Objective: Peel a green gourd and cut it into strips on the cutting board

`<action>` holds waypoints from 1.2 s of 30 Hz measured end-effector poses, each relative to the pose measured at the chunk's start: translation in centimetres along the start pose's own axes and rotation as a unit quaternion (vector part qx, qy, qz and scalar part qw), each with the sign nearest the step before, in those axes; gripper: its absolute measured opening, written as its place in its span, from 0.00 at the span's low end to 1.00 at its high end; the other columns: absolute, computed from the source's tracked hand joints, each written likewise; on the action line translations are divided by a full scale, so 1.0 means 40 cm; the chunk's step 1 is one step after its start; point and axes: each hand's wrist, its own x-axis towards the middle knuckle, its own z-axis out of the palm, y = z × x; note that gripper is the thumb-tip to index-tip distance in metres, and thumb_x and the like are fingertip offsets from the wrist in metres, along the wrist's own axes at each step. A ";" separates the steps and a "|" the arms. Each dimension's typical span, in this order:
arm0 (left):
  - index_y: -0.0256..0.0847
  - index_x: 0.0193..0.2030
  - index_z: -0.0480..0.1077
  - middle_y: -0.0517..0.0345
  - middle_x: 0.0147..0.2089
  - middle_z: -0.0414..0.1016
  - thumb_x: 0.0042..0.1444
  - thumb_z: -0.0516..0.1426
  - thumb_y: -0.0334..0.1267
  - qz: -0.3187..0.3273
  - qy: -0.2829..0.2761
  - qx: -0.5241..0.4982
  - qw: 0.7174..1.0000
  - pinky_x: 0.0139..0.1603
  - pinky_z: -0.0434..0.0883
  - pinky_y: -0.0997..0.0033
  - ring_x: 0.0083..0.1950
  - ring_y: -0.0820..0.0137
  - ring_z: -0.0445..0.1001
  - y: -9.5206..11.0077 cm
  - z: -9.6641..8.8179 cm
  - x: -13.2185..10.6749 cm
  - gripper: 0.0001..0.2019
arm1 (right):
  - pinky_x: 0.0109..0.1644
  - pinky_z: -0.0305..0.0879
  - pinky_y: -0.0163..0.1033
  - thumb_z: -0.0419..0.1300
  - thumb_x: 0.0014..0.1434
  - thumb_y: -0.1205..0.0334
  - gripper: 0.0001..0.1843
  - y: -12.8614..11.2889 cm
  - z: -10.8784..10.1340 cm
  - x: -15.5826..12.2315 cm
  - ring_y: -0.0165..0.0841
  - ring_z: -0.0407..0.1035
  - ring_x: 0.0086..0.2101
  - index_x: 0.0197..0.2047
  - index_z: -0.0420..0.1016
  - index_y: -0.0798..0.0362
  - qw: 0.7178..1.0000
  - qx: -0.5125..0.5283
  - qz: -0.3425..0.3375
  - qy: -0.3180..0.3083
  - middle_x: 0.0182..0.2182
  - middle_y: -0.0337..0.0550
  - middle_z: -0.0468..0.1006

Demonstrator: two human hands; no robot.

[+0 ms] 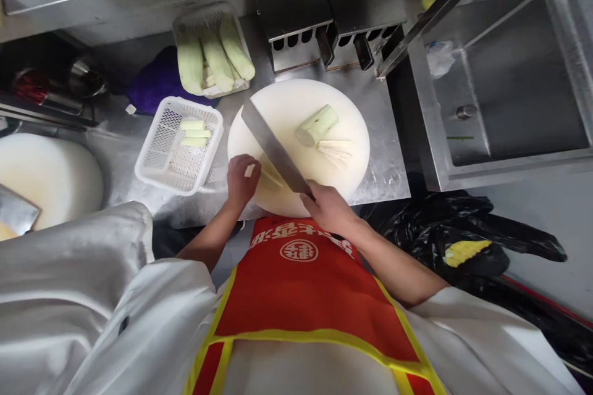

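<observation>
My right hand (pixel 334 208) grips the dark handle of a cleaver (pixel 277 149), its wide blade slanting up and left across the round white cutting board (pixel 296 95). To the left of the blade, my left hand (pixel 241 182) is closed at the board's edge around a small pale vegetable piece (pixel 250 170). Thin pale strips (pixel 272 176) lie between that hand and the blade. Right of the cleaver rest a thick, peeled light-green vegetable chunk (pixel 317 126) and a fanned cluster of pale sticks (pixel 335 151).
A white perforated basket (pixel 147 151) left of the board holds several cut pieces (pixel 194 133). Behind it, another basket (pixel 244 37) carries peeled whole vegetables (pixel 214 58). Metal holders (pixel 296 12) stand behind the board. A sink (pixel 523 86) is at right, a second board (pixel 69 166) at far left.
</observation>
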 end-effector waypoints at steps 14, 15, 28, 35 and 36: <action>0.47 0.45 0.78 0.51 0.47 0.77 0.55 0.61 0.33 0.175 -0.413 0.124 0.885 0.43 0.71 0.59 0.48 0.55 0.74 0.010 0.042 0.160 0.11 | 0.39 0.65 0.40 0.48 0.69 0.54 0.18 0.115 -0.051 -0.044 0.41 0.74 0.33 0.52 0.72 0.55 0.990 0.053 0.050 0.117 0.35 0.48 0.81; 0.46 0.45 0.77 0.51 0.49 0.77 0.55 0.61 0.33 0.193 -0.419 0.116 0.880 0.44 0.71 0.60 0.50 0.55 0.74 0.014 0.036 0.166 0.11 | 0.38 0.65 0.40 0.48 0.69 0.54 0.18 0.123 -0.043 -0.058 0.40 0.74 0.31 0.51 0.72 0.55 0.989 0.064 0.060 0.119 0.33 0.47 0.81; 0.40 0.54 0.76 0.48 0.50 0.79 0.71 0.50 0.41 0.040 -0.353 0.042 0.934 0.48 0.72 0.63 0.48 0.60 0.77 0.120 0.126 0.125 0.16 | 0.34 0.70 0.37 0.51 0.71 0.46 0.16 0.302 0.037 -0.310 0.35 0.74 0.28 0.38 0.68 0.49 0.958 0.245 0.134 0.060 0.30 0.42 0.80; 0.41 0.51 0.78 0.48 0.50 0.80 0.66 0.57 0.38 0.018 -0.363 0.086 0.928 0.51 0.73 0.59 0.51 0.57 0.77 0.185 0.118 0.058 0.11 | 0.33 0.70 0.39 0.51 0.67 0.47 0.14 0.427 0.012 -0.338 0.36 0.75 0.26 0.39 0.67 0.47 0.959 0.251 0.128 -0.031 0.28 0.41 0.81; 0.41 0.51 0.78 0.47 0.50 0.80 0.67 0.56 0.37 0.027 -0.362 0.083 0.928 0.51 0.73 0.58 0.51 0.57 0.77 0.199 0.116 0.041 0.11 | 0.33 0.69 0.39 0.51 0.66 0.47 0.13 0.442 0.009 -0.331 0.37 0.75 0.25 0.38 0.66 0.47 0.961 0.236 0.137 -0.038 0.26 0.41 0.80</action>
